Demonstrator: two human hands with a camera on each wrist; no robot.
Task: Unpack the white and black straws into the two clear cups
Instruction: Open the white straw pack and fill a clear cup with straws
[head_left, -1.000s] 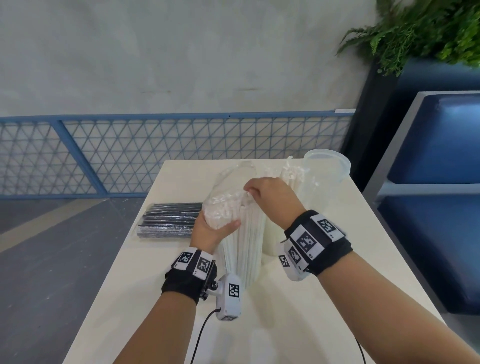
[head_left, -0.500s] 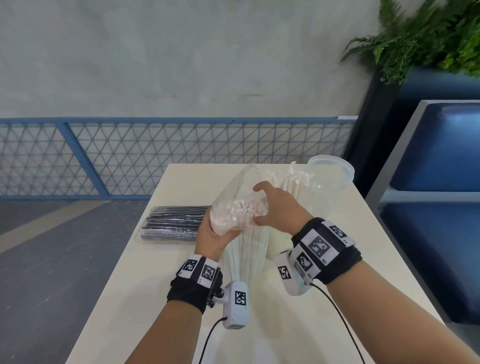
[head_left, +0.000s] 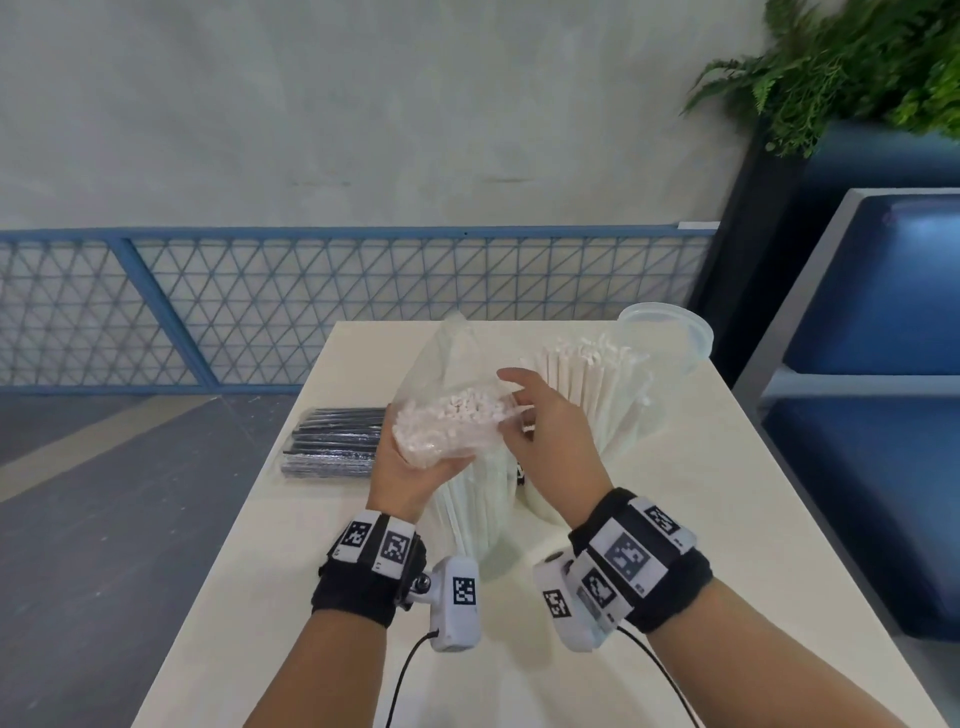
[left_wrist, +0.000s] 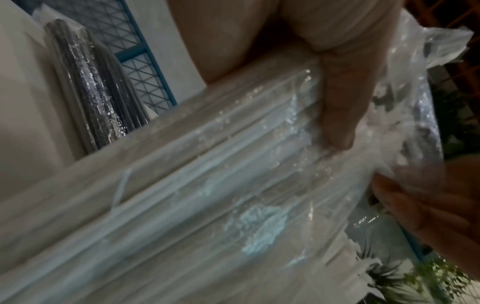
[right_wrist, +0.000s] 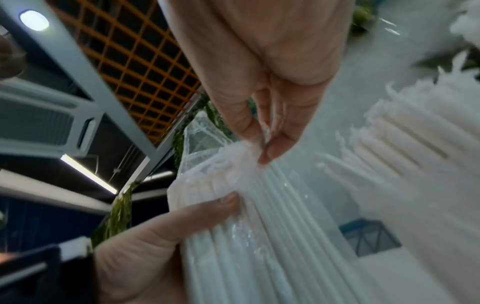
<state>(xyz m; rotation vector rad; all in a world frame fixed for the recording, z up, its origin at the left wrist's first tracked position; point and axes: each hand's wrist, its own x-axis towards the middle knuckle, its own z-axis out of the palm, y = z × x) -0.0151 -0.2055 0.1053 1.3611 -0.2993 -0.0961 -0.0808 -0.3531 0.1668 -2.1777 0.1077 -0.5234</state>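
Head view: left hand grips the upright bag of white straws over the tabletop; black straws lie bagged alongside.

Left wrist view: the film looks thin and slippery, best held low.

Right wrist view: right hand fingers pinch the light, stiff straw tips at the bag's mouth.

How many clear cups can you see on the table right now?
1 surely: an empty clear cup at the far right. The loose white straws before it probably fill the second, hidden one.

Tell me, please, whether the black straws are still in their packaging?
Still packaged: the black straws lie flat on the table inside shiny clear wrap, untouched by either hand.
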